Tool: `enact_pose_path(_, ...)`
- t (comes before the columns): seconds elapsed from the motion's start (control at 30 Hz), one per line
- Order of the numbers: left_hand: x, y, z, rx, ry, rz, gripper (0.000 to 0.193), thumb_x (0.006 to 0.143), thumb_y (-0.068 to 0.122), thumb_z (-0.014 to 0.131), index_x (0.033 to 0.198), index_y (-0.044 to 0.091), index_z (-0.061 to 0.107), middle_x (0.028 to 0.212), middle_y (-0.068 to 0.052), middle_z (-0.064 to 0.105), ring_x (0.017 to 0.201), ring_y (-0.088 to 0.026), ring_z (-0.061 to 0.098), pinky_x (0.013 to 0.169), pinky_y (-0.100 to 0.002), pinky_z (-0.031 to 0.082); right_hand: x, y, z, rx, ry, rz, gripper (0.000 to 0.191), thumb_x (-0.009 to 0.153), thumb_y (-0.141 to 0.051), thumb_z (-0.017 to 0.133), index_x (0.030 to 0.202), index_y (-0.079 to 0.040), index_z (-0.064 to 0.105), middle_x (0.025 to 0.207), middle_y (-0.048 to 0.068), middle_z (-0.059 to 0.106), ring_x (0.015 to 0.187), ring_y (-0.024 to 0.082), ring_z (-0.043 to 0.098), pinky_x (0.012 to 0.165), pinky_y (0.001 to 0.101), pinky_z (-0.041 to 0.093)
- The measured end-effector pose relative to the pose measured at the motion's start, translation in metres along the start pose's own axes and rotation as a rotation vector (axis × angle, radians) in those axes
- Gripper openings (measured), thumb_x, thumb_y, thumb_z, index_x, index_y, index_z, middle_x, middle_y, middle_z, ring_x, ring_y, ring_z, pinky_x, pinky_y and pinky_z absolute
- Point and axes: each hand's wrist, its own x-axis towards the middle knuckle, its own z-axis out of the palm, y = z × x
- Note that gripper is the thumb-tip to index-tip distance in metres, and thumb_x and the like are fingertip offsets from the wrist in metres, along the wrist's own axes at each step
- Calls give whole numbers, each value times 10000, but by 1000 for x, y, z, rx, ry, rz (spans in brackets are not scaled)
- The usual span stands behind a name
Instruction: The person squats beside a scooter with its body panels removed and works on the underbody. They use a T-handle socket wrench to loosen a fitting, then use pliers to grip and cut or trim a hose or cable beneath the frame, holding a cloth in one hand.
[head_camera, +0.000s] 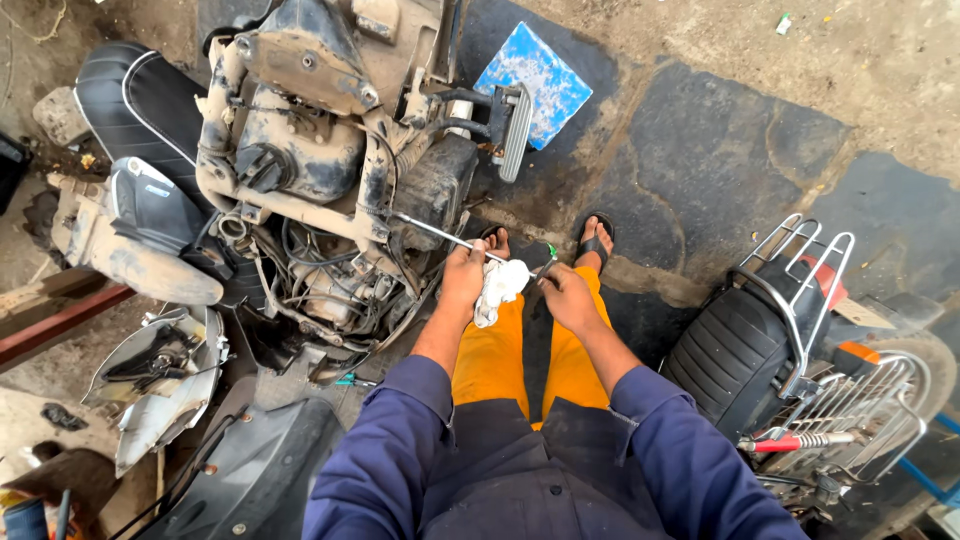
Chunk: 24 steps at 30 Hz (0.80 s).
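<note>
My left hand (464, 276) grips a long thin metal rod (432, 232) and a white rag (500, 287) bunched around the rod's near end. The rod runs up and left toward the stripped scooter frame (310, 170). My right hand (566, 296) holds a small tool with a green tip (549, 254) right beside the rag. Both hands sit above my orange trousers (490, 355), with my sandalled feet (595, 240) just beyond.
The dismantled scooter's dusty engine and wiring fill the upper left. A black seat (140, 100) lies behind it and loose body panels (160, 380) lie at lower left. A blue board (532, 82) lies on the ground. A parked motorcycle (790, 350) with a chrome rack stands at right.
</note>
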Motion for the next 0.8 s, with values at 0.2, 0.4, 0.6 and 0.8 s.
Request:
enact_pose_path(0.2, 1, 5, 7, -41, 2, -22, 305, 1103, 216, 463, 1035, -33, 627, 910, -117, 740, 803, -150, 692, 756, -310, 561, 0, -3, 4, 295, 80, 545, 277, 1007, -166, 563, 1169, 54, 520, 803, 81, 592, 656, 257, 564, 556, 379, 405)
enact_pose_path(0.4, 3, 7, 13, 2, 28, -24, 304, 1090, 212, 462, 1015, -34, 623, 879, -123, 735, 766, -174, 703, 722, -313, 570, -3, -10, 2, -240, 236, -141, 450, 945, -186, 573, 1311, 63, 496, 860, 126, 645, 699, 293, 640, 587, 359, 491)
enact_pose_path(0.6, 1, 6, 12, 2, 85, -16, 289, 1096, 217, 476, 1023, -21, 624, 874, -118, 727, 756, -172, 689, 712, -314, 552, -5, -3, 0, 347, 137, 762, 399, 963, -161, 587, 1317, -29, 459, 849, 74, 675, 671, 233, 625, 567, 351, 475)
enact_pose_path(0.8, 0, 7, 19, -55, 61, -14, 261, 1083, 211, 475, 1025, -13, 597, 879, -131, 740, 762, -177, 697, 733, -327, 574, -11, -14, -1, 395, 64, 540, 589, 880, -112, 626, 1392, -141, 336, 774, 6, 699, 557, 166, 575, 476, 346, 427)
